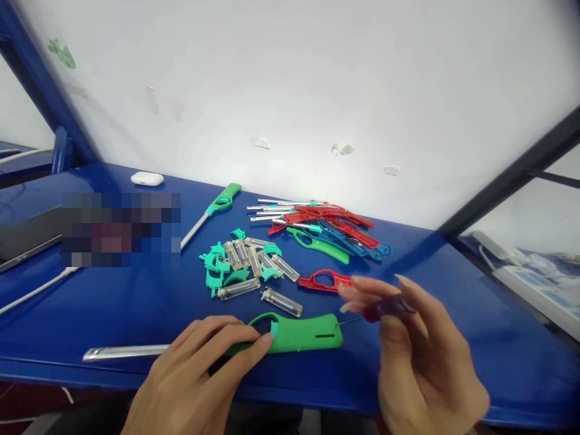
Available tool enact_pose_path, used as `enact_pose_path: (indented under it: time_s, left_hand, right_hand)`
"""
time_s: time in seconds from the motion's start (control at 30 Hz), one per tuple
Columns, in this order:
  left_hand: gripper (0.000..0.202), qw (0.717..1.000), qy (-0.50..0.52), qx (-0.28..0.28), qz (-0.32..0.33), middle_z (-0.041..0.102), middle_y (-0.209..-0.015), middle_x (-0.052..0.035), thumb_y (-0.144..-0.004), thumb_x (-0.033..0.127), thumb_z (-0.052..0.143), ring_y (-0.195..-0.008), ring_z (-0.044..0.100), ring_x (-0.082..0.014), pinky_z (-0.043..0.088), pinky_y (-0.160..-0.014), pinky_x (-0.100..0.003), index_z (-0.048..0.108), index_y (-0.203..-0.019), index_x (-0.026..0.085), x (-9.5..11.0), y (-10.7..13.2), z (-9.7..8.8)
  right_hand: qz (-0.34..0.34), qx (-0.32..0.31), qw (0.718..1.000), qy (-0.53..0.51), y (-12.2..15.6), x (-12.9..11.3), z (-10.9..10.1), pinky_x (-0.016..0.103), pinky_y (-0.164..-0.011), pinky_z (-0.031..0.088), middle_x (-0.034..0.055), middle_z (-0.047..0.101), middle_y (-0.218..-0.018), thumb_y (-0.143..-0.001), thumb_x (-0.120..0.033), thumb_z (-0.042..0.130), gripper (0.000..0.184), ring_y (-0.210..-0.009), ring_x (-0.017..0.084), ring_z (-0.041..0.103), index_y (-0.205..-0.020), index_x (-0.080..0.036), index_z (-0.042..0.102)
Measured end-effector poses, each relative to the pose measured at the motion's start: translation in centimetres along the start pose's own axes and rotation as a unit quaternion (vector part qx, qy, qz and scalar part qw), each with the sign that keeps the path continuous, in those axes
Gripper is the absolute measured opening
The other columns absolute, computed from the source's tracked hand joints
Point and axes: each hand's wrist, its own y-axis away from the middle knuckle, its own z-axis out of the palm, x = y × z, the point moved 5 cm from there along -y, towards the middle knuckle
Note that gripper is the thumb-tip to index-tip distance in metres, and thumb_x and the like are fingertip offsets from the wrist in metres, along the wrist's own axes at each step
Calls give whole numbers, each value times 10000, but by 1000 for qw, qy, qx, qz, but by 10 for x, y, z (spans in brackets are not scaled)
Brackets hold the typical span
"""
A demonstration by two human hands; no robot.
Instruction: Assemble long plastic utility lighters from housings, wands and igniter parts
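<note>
A green long-nosed lighter [312,333] lies along the front of the table, its metal tube [127,351] pointing left. My left hand [203,368] is closed over its trigger end, with a fingertip by the turquoise trigger [274,330]. My right hand [426,356] pinches the dark purple and red handle of a small screwdriver [394,307]. The thin shaft reaches left to a hole near the end of the green handle. Behind the lighter are clear fuel tanks [281,302], turquoise triggers [215,279] and a red handle shell [324,280].
At the back is a pile of red, blue and green shells with metal tubes [326,223]. Another green lighter [222,202] and a white case [147,179] lie further left. A dark device [31,238] and a white cable [38,290] occupy the left side. A white wall rises behind.
</note>
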Motion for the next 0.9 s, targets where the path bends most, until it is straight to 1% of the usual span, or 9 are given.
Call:
enact_pose_path:
  time_s: [0.13, 0.27, 0.33, 0.4, 0.5, 0.6, 0.67, 0.8, 0.9]
  left_hand:
    - [455, 1000, 18, 2, -16, 739, -1161, -5, -994, -13, 480, -1117, 582, -174, 440, -982, -285, 720, -1293, 233, -3, 3, 2]
    - [454, 1000, 13, 6, -5, 745, -1127, -7, -978, -25, 474, -1091, 586, -171, 440, -964, -276, 734, -1258, 219, 0, 0, 0]
    - [456, 1000, 9, 6, -1, 747, -1114, -4, -972, -28, 471, -1076, 589, -168, 442, -949, -272, 737, -1249, 218, 1, -1, -2]
    - [458, 1000, 8, 4, -3, 747, -1121, -2, -981, -22, 466, -1080, 590, -168, 441, -954, -277, 734, -1260, 224, 1, -1, -2]
    - [463, 1000, 11, -3, -8, 744, -1138, -3, -983, -20, 467, -1089, 592, -172, 443, -959, -286, 730, -1271, 229, 0, 2, -1]
    - [465, 1000, 13, 1, -12, 744, -1134, -4, -976, -23, 472, -1088, 591, -175, 448, -944, -287, 731, -1268, 231, 0, 3, 0]
    - [463, 1000, 13, 3, -13, 746, -1128, -3, -978, -18, 472, -1084, 590, -177, 454, -937, -288, 730, -1268, 233, 0, 2, 0]
    - [465, 1000, 9, 3, -9, 750, -1109, -4, -961, -34, 473, -1063, 594, -173, 465, -916, -282, 738, -1243, 223, 2, -2, -2]
    - [469, 1000, 11, 6, -9, 750, -1117, -6, -956, -36, 473, -1071, 595, -175, 465, -924, -288, 736, -1244, 224, 2, -1, -3]
  right_hand:
    - [-13, 16, 1000, 15, -3, 0, -3, 334, -675, 601, -1, 744, -948, -873, 19, 751, 492, -812, 171, 705, -1259, -285, 768]
    - [51, -3, 999, 14, -3, 6, -4, 368, -768, 631, 46, 751, -1147, -1019, -53, 583, 517, -922, 181, 741, -1477, -289, 633]
    - [31, -8, 999, -8, -5, 5, -3, 359, -765, 637, 30, 757, -1154, -988, 19, 575, 577, -916, 172, 747, -1463, -303, 640]
    - [-20, -8, 1000, -21, -7, 0, -3, 336, -711, 625, -2, 755, -1045, -902, 80, 656, 619, -864, 165, 715, -1378, -313, 698]
    - [-40, -2, 999, -14, -8, -2, -4, 323, -684, 605, -14, 721, -955, -843, 60, 751, 593, -846, 172, 658, -1301, -317, 732]
    - [22, -14, 999, -18, -6, 2, -4, 354, -729, 623, 41, 733, -1138, -977, -24, 627, 459, -950, 197, 703, -1349, -284, 698]
    - [36, -29, 998, -40, -5, 1, -1, 353, -736, 630, 46, 742, -1187, -1001, 15, 540, 462, -976, 196, 729, -1330, -270, 697]
    - [2, -40, 993, -114, -10, -6, 2, 306, -645, 621, -29, 755, -961, -906, 80, 638, 499, -820, 160, 703, -1226, -293, 724]
    - [-10, -25, 995, -97, -11, -6, 0, 308, -633, 614, -35, 742, -921, -853, 74, 724, 544, -807, 162, 668, -1236, -311, 730]
